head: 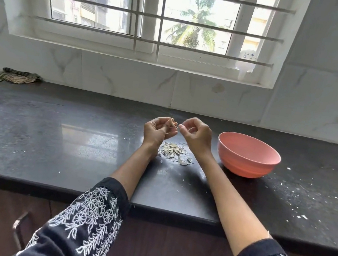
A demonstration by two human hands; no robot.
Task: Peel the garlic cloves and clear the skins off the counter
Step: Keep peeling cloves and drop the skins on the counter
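My left hand (159, 129) is raised over the dark counter (51, 143) and pinches a small garlic clove (173, 124) between thumb and fingers. My right hand (197, 133) is just to its right, its fingers curled, thumb and forefinger closing at the clove's tip; whether they hold a bit of skin is too small to tell. Below both hands a pile of pale garlic skins (174, 155) lies on the counter. A pink bowl (247, 155) stands to the right of my right wrist; its contents are hidden from this angle.
White flecks of skin (297, 204) are scattered over the right part of the counter. A striped cloth (15, 77) lies at the back left against the tiled wall. The barred window (149, 15) is above. The counter's front edge (87, 195) runs under my forearms.
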